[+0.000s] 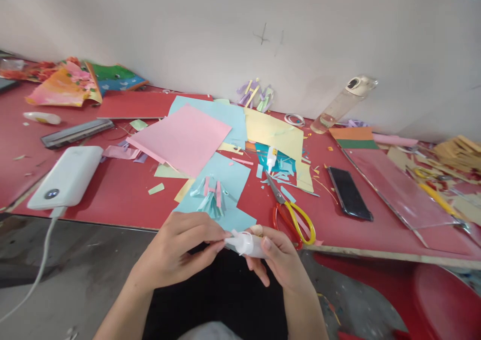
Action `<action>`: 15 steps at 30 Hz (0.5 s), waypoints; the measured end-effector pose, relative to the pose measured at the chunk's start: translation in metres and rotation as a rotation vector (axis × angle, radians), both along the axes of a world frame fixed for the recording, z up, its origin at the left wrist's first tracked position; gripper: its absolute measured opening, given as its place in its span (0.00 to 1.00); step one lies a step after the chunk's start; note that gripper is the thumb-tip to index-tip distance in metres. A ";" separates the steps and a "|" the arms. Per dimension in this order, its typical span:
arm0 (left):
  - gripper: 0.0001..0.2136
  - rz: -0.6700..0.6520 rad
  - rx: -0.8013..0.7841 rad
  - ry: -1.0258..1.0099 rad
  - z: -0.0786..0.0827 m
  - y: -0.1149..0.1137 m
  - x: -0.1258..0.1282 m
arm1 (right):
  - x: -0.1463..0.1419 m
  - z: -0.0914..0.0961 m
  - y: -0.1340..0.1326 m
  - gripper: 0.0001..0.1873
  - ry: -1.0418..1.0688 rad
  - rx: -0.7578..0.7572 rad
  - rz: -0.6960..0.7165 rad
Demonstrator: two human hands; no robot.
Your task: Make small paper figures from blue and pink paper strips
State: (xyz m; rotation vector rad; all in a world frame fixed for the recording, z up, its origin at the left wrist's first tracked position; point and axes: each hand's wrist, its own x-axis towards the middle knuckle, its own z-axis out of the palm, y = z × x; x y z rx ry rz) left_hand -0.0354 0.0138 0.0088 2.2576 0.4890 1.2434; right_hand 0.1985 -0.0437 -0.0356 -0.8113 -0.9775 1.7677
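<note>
Both hands meet just in front of the red table's near edge (112,222). My right hand (280,260) is wrapped round a small white glue bottle (248,243) lying sideways, its nozzle pointing left. My left hand (180,252) pinches the bottle's tip with thumb and fingers. Just beyond the hands, a folded light blue and pink paper piece (213,197) rests on a light blue sheet (225,179).
Red and yellow scissors (291,212), a black phone (349,193), another small glue bottle (271,158), pink (184,137) and yellow (274,134) sheets and paper scraps lie on the table. A white power bank (67,176) with cable sits left, a clear bottle (341,104) at the wall.
</note>
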 end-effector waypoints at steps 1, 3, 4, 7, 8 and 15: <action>0.10 0.012 0.008 0.009 0.000 0.000 0.000 | 0.001 0.000 -0.001 0.22 -0.033 0.001 -0.009; 0.09 0.056 0.042 0.042 0.000 0.000 -0.001 | 0.002 0.002 -0.003 0.22 -0.118 0.003 -0.031; 0.09 0.081 0.068 0.062 0.000 0.000 -0.001 | 0.003 0.004 -0.004 0.22 -0.164 0.006 -0.046; 0.08 0.147 0.166 0.149 0.002 -0.002 -0.003 | 0.005 0.012 -0.008 0.23 -0.293 0.016 -0.076; 0.07 0.164 0.201 0.187 0.003 -0.002 -0.004 | 0.005 0.015 -0.009 0.23 -0.337 0.016 -0.086; 0.05 0.246 0.352 0.356 0.009 -0.006 -0.006 | 0.006 0.035 -0.016 0.27 -0.689 0.096 -0.070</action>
